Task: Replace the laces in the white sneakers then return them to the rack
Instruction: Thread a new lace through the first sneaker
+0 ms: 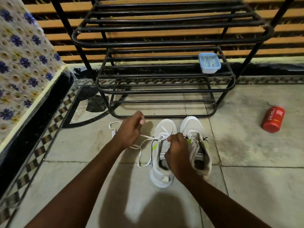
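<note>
On the floor (246,145) just in front of the rack (164,91), the two white sneakers stand side by side, toes toward it, handy for putting back. The left hand (131,129) has its fingers curled round the lace (144,137) and draws it out sideways, probably to pull slack through the eyelets. The right hand (177,150) pinches the lace at the throat of the near sneaker (158,178), likely to steady it. The other sneaker (192,124) looks not yet laced.

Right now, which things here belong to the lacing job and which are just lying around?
Job: white lace, pinched by left hand and right hand; sneaker being laced; other white sneaker; black shoe rack.
Lying about: red Cinthol bottle; light-blue plastic container on a rack shelf.
</note>
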### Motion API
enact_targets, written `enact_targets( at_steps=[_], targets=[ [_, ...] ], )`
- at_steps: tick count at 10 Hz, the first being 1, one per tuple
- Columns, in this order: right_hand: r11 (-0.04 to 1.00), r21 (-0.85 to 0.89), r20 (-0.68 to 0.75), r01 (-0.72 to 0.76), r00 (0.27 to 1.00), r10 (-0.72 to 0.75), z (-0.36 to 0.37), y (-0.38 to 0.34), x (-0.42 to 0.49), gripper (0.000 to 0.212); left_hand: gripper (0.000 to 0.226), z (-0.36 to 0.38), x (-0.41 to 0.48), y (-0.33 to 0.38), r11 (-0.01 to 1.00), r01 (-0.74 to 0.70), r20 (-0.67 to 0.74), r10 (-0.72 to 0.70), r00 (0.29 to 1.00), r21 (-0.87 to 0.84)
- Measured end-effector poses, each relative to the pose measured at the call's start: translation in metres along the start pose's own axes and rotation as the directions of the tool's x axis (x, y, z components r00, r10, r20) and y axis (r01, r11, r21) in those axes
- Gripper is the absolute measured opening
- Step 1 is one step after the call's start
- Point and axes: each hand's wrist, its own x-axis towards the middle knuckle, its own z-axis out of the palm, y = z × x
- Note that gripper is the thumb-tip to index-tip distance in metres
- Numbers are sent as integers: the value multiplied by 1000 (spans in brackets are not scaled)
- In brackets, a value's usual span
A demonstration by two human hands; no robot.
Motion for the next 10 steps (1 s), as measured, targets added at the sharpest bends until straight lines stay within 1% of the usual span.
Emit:
enact_targets(
  at_steps=[1, 2, 3, 4, 5, 6, 7, 8, 9, 10],
  targets=[
    [1000, -9, 6, -6, 1000, 6, 1, 1, 1, 50, 10, 1, -3, -9, 842, -238, 406, 24, 914, 485],
    [1000, 0, -1, 0, 1000, 0, 2, 1, 0, 51, 13, 13, -9, 0, 973, -78, 104, 56, 993, 219],
    [1000, -9, -5, -10, 1000, 10, 3, 1, 1, 50, 36, 19, -7, 21, 664, 227, -47, -368, 929, -713],
    [1000, -8, -11, -15, 1000, 15, 3, 0, 1, 48, 30, 22, -7, 22, 560, 248, -17, -425, 905, -791],
    [1000, 1, -21, -7, 1000, 7, 2, 0, 0, 47, 25, 15, -10, 2, 933, -109, 180, 49, 982, 343],
    [1000, -15, -18, -2, 1000, 2, 1, -1, 0, 44, 22, 14, -6, 7, 906, -111, 273, -5, 962, 407],
    [999, -36, -12, -4, 1000, 3, -1, -3, 1, 40, 22, 14, -5, 15, 952, 133, 4, -137, 991, -276],
    [999, -48, -12, 0, 1000, -1, 0, -3, 1, 40, 38, 16, -8, 22, 728, 278, -16, -369, 929, -627],
    [999, -37, -7, 20, 1000, -21, 1, -4, 0, 40, 48, 31, -18, 34, 501, 379, 106, -490, 865, -778],
    [994, -62, -28, 92, 995, -94, 0, -7, -3, 40, 33, 41, -19, 28, 871, 317, -16, -348, 937, -376]
  ],
)
